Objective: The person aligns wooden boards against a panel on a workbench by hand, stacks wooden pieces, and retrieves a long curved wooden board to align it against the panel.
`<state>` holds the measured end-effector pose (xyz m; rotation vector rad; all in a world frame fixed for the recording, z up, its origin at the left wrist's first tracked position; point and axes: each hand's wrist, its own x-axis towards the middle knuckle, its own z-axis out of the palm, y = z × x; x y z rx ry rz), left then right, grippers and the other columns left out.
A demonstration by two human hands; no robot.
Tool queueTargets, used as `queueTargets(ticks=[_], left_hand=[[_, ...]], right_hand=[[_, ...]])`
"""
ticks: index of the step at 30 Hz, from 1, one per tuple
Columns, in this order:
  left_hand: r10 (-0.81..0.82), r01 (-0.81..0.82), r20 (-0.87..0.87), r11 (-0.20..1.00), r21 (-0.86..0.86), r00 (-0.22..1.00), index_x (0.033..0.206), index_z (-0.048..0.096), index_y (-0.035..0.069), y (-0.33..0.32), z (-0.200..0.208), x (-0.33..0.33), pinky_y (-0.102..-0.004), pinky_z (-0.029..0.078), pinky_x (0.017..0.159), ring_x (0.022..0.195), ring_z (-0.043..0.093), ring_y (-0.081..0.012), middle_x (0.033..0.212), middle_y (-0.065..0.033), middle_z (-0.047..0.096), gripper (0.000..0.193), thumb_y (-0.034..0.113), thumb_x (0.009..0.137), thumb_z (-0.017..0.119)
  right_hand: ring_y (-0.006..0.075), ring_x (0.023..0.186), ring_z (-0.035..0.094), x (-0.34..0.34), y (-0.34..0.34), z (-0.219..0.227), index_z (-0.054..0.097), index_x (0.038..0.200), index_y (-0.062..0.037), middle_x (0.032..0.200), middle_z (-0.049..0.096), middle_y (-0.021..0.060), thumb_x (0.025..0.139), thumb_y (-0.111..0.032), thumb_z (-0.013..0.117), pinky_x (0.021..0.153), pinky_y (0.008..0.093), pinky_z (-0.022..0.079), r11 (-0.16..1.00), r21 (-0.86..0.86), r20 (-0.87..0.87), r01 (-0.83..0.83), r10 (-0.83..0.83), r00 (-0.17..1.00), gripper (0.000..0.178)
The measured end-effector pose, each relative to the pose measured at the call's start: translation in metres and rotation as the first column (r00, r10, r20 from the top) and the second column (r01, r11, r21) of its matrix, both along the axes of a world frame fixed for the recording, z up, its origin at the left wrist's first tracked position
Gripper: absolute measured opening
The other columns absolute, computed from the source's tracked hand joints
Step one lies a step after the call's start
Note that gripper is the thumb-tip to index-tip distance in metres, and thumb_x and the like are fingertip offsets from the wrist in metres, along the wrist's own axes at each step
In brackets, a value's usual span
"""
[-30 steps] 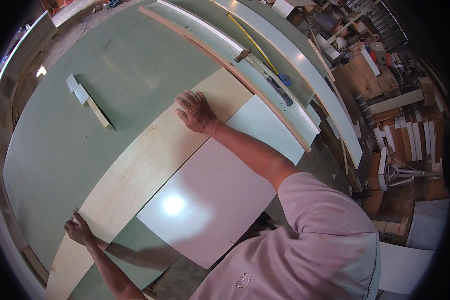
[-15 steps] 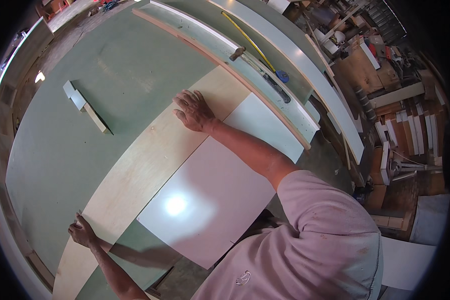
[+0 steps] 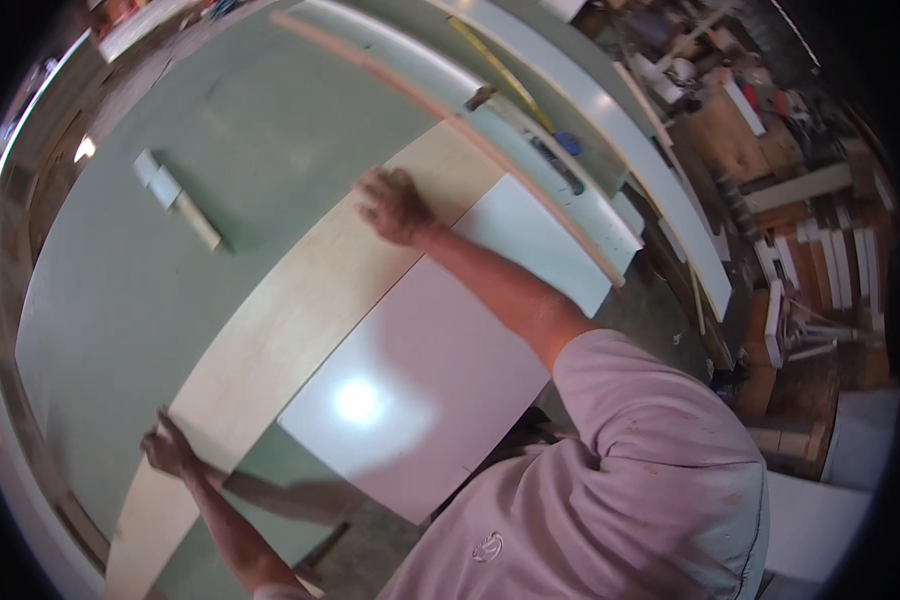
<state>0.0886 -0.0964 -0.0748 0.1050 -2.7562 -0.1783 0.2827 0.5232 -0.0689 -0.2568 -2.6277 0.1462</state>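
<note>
A long pale plywood strip (image 3: 300,285) lies slantwise across the green tabletop (image 3: 270,130). My left hand (image 3: 170,446) is at its near-left part, with the fingers curled at its far edge. Farther right, my right hand (image 3: 397,207) rests on the same strip, palm down, fingers apart and bent toward the far edge; motion blurs it slightly. Along the strip's near side sits a white panel (image 3: 425,370), bright with a lamp's reflection. My right forearm crosses over this panel.
Beyond the strip's right end runs a white-edged channel-like board (image 3: 370,62), holding a hammer (image 3: 480,98) and a dark tool (image 3: 557,165). A yellow tape measure (image 3: 510,80) lies behind. On the tabletop's left is a white-and-wood piece (image 3: 178,200). Stacked boards (image 3: 830,265) stand at right.
The view has shifted slightly and blurred. Both hands stay at the plywood strip in nearly the same places; the right hand's fingers look a little more bent.
</note>
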Motion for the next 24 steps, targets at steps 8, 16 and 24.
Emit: queueTargets(ticks=[8, 16, 24], left_hand=[[0.043, -0.047, 0.061, 0.997, 0.063, 0.997, 0.1, 0.069, -0.003, 0.006, 0.017, 0.009, -0.048, 0.049, 0.098, 0.105, 0.065, -0.0388, 0.11, -0.0204, 0.067, 0.069, 0.065, 0.086, 0.066], [0.081, -0.084, 0.078, 0.996, 0.038, 0.994, 0.103, 0.069, -0.003, 0.017, 0.031, 0.018, -0.0495, 0.045, 0.103, 0.111, 0.063, -0.0393, 0.115, -0.0197, 0.065, 0.073, 0.068, 0.086, 0.064], [-0.012, 0.011, 0.034, 0.999, 0.041, 0.999, 0.102, 0.069, -0.003, 0.005, 0.009, 0.015, -0.0507, 0.052, 0.094, 0.105, 0.067, -0.043, 0.106, -0.0251, 0.069, 0.074, 0.069, 0.088, 0.062]], right_hand=[[0.0284, 0.137, 0.046, -0.002, -0.008, 0.002, 0.061, 0.132, -0.0129, 0.137, 0.056, 0.0106, 0.1, -0.041, 0.055, 0.114, 0.0533, 0.031, 0.999, 0.037, 0.051, 0.037, -0.039, 0.998, 0.043], [0.0267, 0.139, 0.044, -0.001, -0.008, 0.006, 0.058, 0.135, -0.0133, 0.141, 0.053, 0.0093, 0.102, -0.042, 0.053, 0.116, 0.0522, 0.029, 0.999, 0.049, 0.059, 0.018, -0.021, 0.998, 0.044], [0.0307, 0.139, 0.046, -0.002, -0.007, 0.002, 0.059, 0.134, -0.0131, 0.14, 0.057, 0.0126, 0.1, -0.043, 0.054, 0.115, 0.0559, 0.031, 0.999, 0.035, 0.02, 0.019, -0.019, 1.0, 0.046]])
